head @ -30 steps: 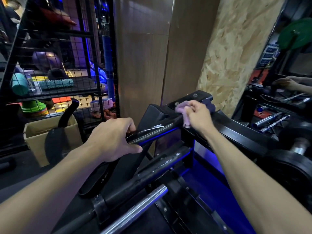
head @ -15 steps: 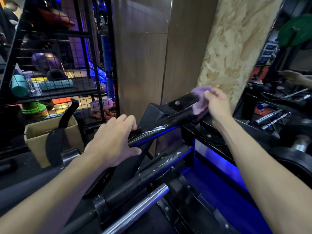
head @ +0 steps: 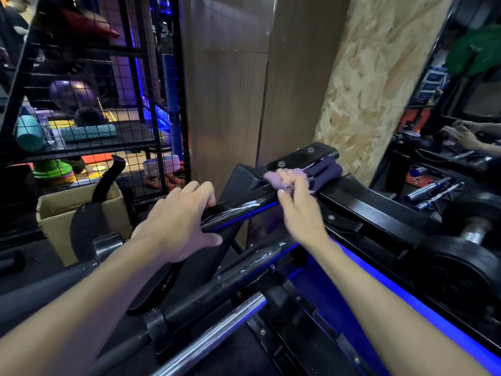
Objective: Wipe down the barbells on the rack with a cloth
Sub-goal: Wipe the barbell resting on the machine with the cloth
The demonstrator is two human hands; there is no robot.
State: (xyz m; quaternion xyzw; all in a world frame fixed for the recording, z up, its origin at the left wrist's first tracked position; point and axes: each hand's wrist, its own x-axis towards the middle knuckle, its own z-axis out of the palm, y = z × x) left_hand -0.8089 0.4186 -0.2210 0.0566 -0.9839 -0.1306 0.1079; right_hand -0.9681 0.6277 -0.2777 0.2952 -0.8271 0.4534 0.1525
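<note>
Right hand [head: 294,198] has the purple cloth [head: 275,179] bunched in curled fingers, pressing it onto the top black barbell [head: 238,208] right where the bar meets the rack [head: 379,213], so the cloth sits just past the knuckles, at the rack's upper end. Left hand [head: 177,223] is a bit down the same bar from the rack, fingers wrapped over it, thumb under. A chrome barbell [head: 217,332] lies lower, nearer the camera
</note>
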